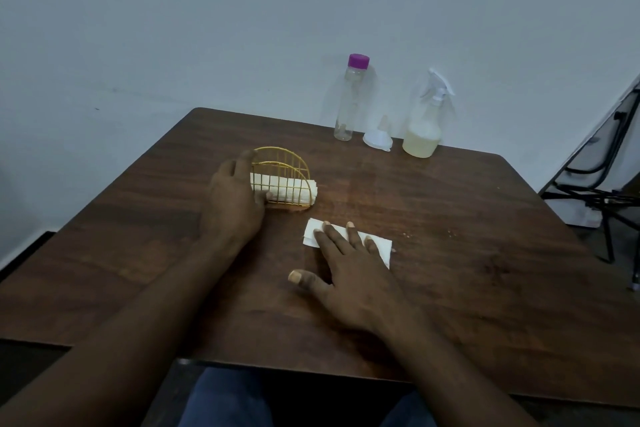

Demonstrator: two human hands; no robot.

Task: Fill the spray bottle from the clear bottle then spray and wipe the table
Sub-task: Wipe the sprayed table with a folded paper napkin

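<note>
Left hand (232, 198) gripping left end of wire napkin holder (287, 177), right hand (349, 274) flat on tissue (379, 248) before the holder, spray bottle (424, 128) beyond it at far table (485, 218) edge, bare wood between.

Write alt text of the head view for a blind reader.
A person's right hand presses a folded white napkin flat on a wooden table, while the left hand holds a gold wire napkin holder. At the far edge stand a clear bottle with a purple cap, a white funnel and a spray bottle holding pale liquid.
</note>
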